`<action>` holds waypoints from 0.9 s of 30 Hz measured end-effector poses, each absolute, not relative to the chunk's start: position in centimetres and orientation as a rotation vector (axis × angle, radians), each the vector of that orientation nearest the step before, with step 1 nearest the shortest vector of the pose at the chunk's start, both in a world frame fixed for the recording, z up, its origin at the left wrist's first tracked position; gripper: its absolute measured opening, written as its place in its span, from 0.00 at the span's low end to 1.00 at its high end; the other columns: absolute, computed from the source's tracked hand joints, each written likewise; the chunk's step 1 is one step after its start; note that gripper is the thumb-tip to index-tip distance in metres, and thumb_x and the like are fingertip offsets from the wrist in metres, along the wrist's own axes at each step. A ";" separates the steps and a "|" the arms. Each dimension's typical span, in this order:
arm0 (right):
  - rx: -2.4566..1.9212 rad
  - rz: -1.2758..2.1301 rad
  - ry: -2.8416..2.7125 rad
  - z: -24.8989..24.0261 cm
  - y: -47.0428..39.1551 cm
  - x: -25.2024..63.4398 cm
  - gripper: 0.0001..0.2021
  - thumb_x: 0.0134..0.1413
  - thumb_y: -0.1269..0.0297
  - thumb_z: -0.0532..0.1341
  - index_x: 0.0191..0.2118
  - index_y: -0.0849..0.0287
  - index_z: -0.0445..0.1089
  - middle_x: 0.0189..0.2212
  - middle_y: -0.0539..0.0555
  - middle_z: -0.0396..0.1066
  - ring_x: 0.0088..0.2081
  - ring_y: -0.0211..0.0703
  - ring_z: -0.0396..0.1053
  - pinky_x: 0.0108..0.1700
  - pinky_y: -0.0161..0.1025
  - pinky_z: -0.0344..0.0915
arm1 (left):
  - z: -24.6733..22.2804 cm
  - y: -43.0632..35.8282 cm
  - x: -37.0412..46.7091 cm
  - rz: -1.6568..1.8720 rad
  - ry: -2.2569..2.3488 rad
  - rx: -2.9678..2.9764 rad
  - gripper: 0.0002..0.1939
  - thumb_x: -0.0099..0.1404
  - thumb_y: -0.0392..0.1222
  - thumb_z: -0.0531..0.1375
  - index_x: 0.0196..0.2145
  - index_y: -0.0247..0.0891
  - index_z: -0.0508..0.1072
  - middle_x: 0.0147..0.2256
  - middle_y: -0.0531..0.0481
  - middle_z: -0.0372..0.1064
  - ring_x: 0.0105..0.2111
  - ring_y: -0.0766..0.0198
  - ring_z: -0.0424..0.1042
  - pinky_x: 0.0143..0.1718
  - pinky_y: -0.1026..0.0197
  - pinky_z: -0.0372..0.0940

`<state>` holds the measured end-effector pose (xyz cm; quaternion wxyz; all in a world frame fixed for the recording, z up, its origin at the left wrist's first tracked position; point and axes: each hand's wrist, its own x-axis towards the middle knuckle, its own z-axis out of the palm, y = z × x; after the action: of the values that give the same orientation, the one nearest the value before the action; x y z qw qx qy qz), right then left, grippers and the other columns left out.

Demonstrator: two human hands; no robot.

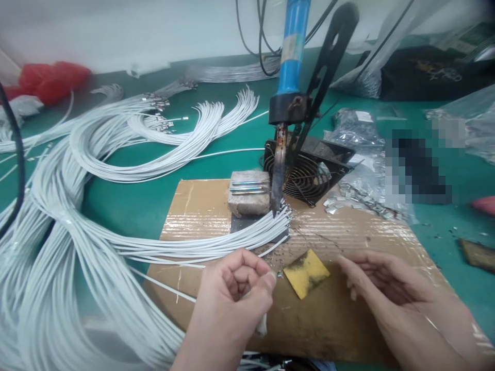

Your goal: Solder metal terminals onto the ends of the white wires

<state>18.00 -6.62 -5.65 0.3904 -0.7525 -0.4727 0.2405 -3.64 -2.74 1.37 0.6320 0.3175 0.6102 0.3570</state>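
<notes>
My left hand (240, 296) is closed in a pinch on a white cable, whose small stripped or metal end pokes out past the thumb. My right hand (390, 293) is to the right, fingers curled and slightly apart; a thin strand of wire runs across its palm side. Between the hands a yellow sponge (307, 273) with dark stains lies on the cardboard (193, 206). Beyond it a soldering iron (279, 170) with a blue handle points down, its tip over the ends of a bundle of white cables (216, 247).
A grey block (249, 201) stands left of the iron, a black fan (309, 175) behind it. Large bundles of white cable (58, 206) fill the left. At the right lie small metal parts (363, 201), plastic bags (356, 129) and a brown pad (477, 253).
</notes>
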 end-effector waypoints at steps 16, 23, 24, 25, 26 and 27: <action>-1.665 1.256 -0.755 -0.7 -5.8 10.2 0.16 0.46 0.47 0.74 0.25 0.55 0.79 0.16 0.47 0.63 0.20 0.36 0.66 0.24 0.28 0.70 | 2.1 -2.9 -3.1 0.898 1.458 0.770 0.07 0.49 0.35 0.68 0.19 0.35 0.73 0.23 0.52 0.74 0.19 0.74 0.62 0.22 0.71 0.53; -1.479 1.227 -1.096 -1.6 -5.2 11.5 0.10 0.55 0.57 0.72 0.26 0.54 0.80 0.21 0.48 0.71 0.21 0.34 0.68 0.22 0.23 0.67 | 2.1 -2.9 -3.0 0.925 1.425 0.777 0.08 0.49 0.32 0.68 0.18 0.36 0.73 0.24 0.53 0.75 0.21 0.72 0.67 0.23 0.72 0.58; -1.452 1.227 -1.125 -1.8 -5.2 11.6 0.09 0.56 0.58 0.72 0.27 0.53 0.80 0.22 0.48 0.72 0.21 0.33 0.69 0.22 0.22 0.67 | 2.1 -2.9 -3.0 0.928 1.426 0.777 0.08 0.49 0.32 0.68 0.18 0.36 0.73 0.24 0.53 0.76 0.21 0.72 0.68 0.23 0.72 0.59; -1.442 1.227 -1.138 -1.9 -5.2 11.8 0.08 0.57 0.58 0.71 0.28 0.53 0.80 0.23 0.48 0.72 0.22 0.33 0.69 0.23 0.22 0.67 | 2.1 -2.9 -3.0 0.930 1.426 0.775 0.08 0.49 0.32 0.68 0.18 0.35 0.73 0.24 0.53 0.76 0.22 0.72 0.68 0.23 0.73 0.59; -1.440 1.221 -1.146 -1.9 -5.2 11.9 0.08 0.57 0.58 0.71 0.28 0.53 0.80 0.24 0.48 0.73 0.22 0.34 0.70 0.23 0.22 0.67 | 2.1 -2.9 -3.0 0.929 1.430 0.775 0.08 0.49 0.32 0.68 0.18 0.35 0.73 0.24 0.53 0.76 0.21 0.73 0.68 0.23 0.73 0.59; -1.446 1.216 -1.156 -1.9 -5.2 11.9 0.09 0.58 0.58 0.71 0.29 0.52 0.80 0.24 0.47 0.73 0.22 0.34 0.69 0.22 0.23 0.66 | 2.1 -2.9 -3.0 0.926 1.434 0.779 0.08 0.49 0.32 0.68 0.18 0.35 0.73 0.24 0.53 0.76 0.21 0.73 0.67 0.23 0.73 0.59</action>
<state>11.94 -5.16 -1.93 0.4470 -0.5839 -0.4667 0.4913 -2.96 -2.93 2.12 0.5914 0.3347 0.6162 0.3982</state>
